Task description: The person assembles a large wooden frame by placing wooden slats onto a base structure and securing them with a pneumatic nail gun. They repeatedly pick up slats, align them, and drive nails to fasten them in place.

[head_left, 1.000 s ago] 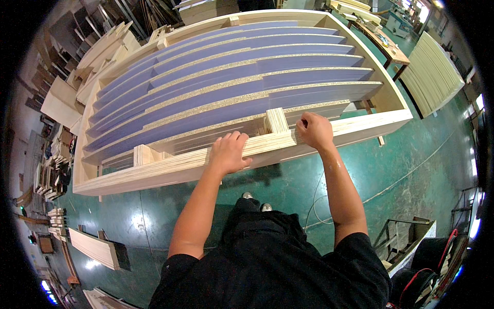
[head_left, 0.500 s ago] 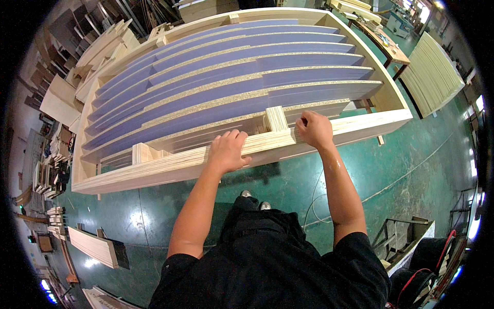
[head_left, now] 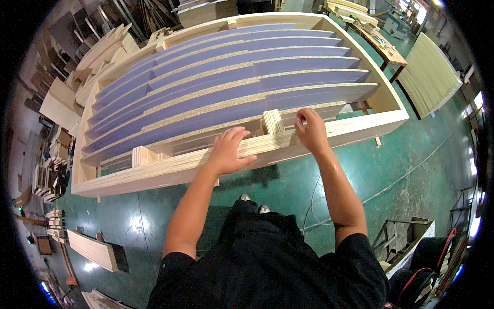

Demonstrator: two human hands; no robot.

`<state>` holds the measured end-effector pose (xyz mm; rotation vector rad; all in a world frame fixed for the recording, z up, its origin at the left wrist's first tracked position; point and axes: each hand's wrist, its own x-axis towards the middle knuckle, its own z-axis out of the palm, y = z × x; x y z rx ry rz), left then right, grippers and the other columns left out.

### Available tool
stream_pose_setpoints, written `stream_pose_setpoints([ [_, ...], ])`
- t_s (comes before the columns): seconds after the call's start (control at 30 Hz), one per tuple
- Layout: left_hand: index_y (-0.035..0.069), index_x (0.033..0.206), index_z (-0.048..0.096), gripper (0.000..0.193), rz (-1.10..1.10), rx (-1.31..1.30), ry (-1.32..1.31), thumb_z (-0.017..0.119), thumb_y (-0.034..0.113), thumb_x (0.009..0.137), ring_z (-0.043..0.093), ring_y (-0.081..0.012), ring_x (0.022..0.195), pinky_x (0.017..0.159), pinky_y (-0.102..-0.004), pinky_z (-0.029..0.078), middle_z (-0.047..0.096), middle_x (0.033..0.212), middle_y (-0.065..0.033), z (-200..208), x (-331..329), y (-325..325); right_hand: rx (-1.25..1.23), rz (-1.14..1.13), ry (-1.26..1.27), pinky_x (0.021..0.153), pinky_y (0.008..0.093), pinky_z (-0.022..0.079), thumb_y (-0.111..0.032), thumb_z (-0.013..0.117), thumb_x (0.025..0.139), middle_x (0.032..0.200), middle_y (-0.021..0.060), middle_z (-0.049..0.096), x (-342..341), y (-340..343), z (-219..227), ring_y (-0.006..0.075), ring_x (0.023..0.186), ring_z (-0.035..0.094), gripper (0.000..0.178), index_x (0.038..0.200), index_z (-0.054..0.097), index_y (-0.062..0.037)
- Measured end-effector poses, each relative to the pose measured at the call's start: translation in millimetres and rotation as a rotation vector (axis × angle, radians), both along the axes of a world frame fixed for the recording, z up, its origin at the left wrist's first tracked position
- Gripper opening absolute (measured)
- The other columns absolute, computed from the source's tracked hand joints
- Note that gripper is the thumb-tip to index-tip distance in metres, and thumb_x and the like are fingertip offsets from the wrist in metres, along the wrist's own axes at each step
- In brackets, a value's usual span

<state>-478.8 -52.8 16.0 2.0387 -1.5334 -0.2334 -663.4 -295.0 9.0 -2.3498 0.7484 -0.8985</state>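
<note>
Before me lies a large rectangular wooden frame with a layered plywood near rail. Inside it, several long purple-faced boards with speckled edges stand side by side on edge. My left hand is over the near rail, fingers outstretched and thumb apart, holding nothing. To its right, my right hand is above the same rail with curled fingers; whatever may be in them is hidden. A short wooden block sits against the rail's inner side between my hands, and another block sits farther left.
Stacked pale panels lean at the right, beside a wooden workbench. Timber pieces are piled at the far left. A cable runs over the green floor, and a metal bin stands at lower right.
My left hand has lifted slightly and spread its fingers and thumb more. My right hand has shifted slightly left, with its fingers still curled. The view has tilted a little.
</note>
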Motion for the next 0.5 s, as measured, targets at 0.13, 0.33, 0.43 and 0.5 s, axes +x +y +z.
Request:
stream_pose_setpoints([
  [0.13,0.011,0.151,0.046,0.074,-0.076,-0.539,1.222,0.053,0.064,0.099,0.041,-0.0283,0.147,0.120,-0.0442,0.032,0.046,0.158,-0.0116,7,-51,6,-0.078,0.288,-0.361,0.117,0.0524,0.034,-0.011,0.060,0.092,0.145,0.0251,0.053,-23,113,58,0.0429,0.139,0.048,0.056,0.145,0.049,0.0000],
  [0.33,-0.001,0.162,0.021,0.107,-0.316,-0.169,1.968,0.019,0.084,0.096,0.021,-0.0291,0.157,0.126,-0.0462,0.016,0.020,0.171,-0.0155,0,-139,-14,0.351,-0.622,0.025,0.124,0.0611,-0.006,-0.050,0.043,0.103,0.172,0.0150,0.020,32,189,-13,0.0350,0.160,0.011,0.073,0.164,0.027,-0.0121],
  [0.43,-0.002,0.164,0.007,0.115,-0.490,-0.248,1.793,0.018,0.087,0.093,0.007,-0.0319,0.160,0.128,-0.0474,0.005,0.005,0.173,-0.0171,45,-142,11,-0.051,-0.007,-0.072,0.122,0.0636,-0.008,-0.057,0.033,0.104,0.170,0.0224,0.018,-50,131,11,0.0397,0.159,0.012,0.085,0.164,0.016,0.0004],
  [0.5,-0.004,0.163,0.007,0.115,-0.495,-0.334,1.336,0.018,0.086,0.093,0.004,-0.0322,0.160,0.128,-0.0454,0.002,0.003,0.173,-0.0183,69,-159,17,0.235,-0.037,-0.244,0.126,0.0543,0.003,-0.057,0.029,0.107,0.171,0.0175,0.020,-64,119,3,0.0353,0.159,0.014,0.080,0.164,0.016,-0.0010],
])
